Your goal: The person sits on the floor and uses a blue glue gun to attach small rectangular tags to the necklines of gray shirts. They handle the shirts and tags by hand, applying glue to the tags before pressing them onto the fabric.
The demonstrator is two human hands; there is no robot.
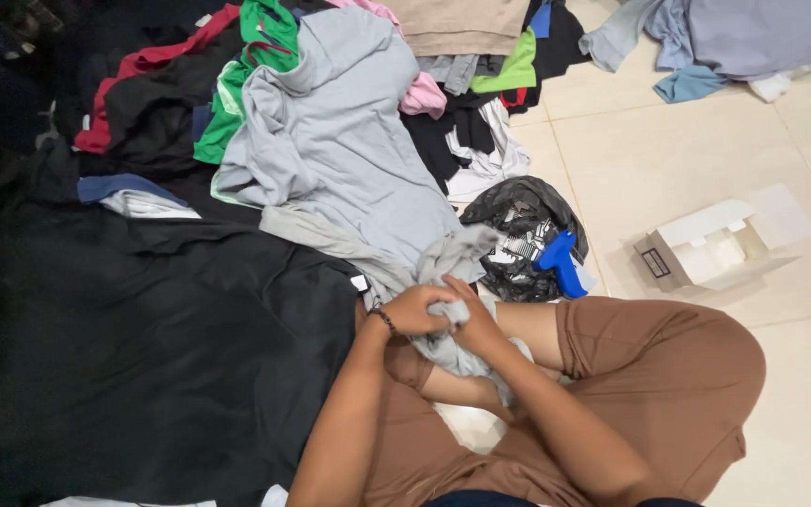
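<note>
I sit cross-legged on a tiled floor in brown trousers (668,376). Both hands grip one bunched end of a light grey garment (340,141) above my lap. My left hand (415,310), with a dark bracelet at the wrist, closes on the cloth from the left. My right hand (476,319) clasps the same bunch from the right, touching the left hand. The rest of the grey garment stretches away from me over a heap of clothes.
A large black cloth (143,347) covers the floor on my left. Mixed clothes, green (260,38), red, pink and beige, pile up ahead. A black plastic bag (518,211) with a blue tool (560,258) lies to the right, then an open white box (711,249). More bluish garments (734,38) lie far right.
</note>
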